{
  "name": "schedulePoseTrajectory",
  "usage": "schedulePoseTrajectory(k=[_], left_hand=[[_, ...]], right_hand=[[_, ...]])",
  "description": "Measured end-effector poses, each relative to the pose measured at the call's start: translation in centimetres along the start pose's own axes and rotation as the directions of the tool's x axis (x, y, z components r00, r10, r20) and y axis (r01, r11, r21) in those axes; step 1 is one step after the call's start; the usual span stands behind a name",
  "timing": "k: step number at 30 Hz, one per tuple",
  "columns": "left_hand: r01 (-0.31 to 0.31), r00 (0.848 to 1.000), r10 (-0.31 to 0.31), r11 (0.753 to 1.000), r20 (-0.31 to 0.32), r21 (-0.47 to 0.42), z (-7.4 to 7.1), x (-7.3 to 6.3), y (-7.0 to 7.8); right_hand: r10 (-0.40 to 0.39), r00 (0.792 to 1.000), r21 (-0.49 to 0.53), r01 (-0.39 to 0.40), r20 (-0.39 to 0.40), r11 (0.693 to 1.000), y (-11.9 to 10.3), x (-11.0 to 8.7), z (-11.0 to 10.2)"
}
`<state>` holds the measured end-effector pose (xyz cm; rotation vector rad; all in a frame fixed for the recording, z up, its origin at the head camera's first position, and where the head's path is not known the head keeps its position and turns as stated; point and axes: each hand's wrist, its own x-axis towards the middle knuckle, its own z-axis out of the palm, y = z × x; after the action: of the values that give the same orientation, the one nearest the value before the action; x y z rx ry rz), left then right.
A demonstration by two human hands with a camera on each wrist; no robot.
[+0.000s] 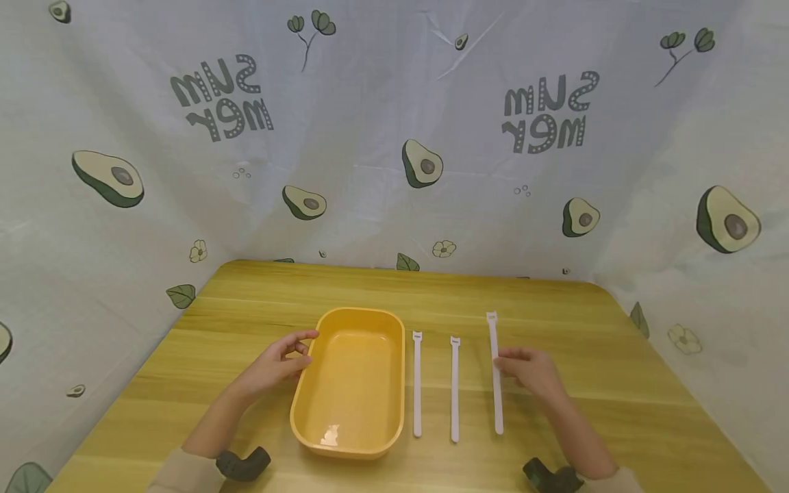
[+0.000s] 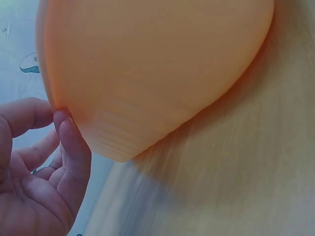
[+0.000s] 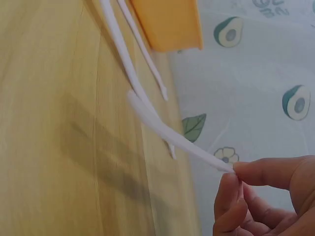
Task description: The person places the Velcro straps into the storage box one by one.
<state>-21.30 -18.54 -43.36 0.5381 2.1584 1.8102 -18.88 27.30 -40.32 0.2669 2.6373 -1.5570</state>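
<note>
One white strap [image 1: 497, 404] was pinched between the fingertips of the right hand [image 1: 536, 375]. Those fingertips were pressed together, with just the thin strap between them, and the other fingers were seen to be bent. The rim of the yellow bin [image 1: 351, 390] was pinched by the left hand [image 1: 274, 368]. It was gripped at the left side of the bin, with the rim squeezed between the fingertips.

The pinched strap was held nearer its wide end than its round end. The wide end was pointed to the far side, and the round end was pointed to the near side. The strap was long, thin and flat, and a soft bend was shown in it by the right wrist view. It was placed furthest right of three. The middle strap [image 1: 455, 394] was laid next, and the left strap [image 1: 417, 390] was set just beside the bin. Their wide ends were pointed the far way too.

The bin was shaped like a deep box with round corners, and its inside was smooth and shiny.

All these were seen over a wood-coloured surface [image 1: 246, 291]. A dark bent piece [image 1: 237, 467] was worn by the left wrist. Behind and at the sides, a white cloth [image 1: 370, 103] was hung, printed with avocados and leaves.
</note>
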Motion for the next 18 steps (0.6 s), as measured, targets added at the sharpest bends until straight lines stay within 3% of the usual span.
schedulePoseTrajectory(k=[10,18], left_hand=[[-0.002,1.000,0.002,1.000,0.004,-0.004,0.0,-0.1,0.1],[0.002,1.000,-0.002,1.000,0.008,-0.006,0.1,-0.1,0.3]], right_hand=[[0.012,0.999,0.102,-0.016,0.037,0.995,-1.2,0.4,1.5],[-0.025,0.996,0.162,0.011,0.082,0.987,-1.8,0.6,2.5]])
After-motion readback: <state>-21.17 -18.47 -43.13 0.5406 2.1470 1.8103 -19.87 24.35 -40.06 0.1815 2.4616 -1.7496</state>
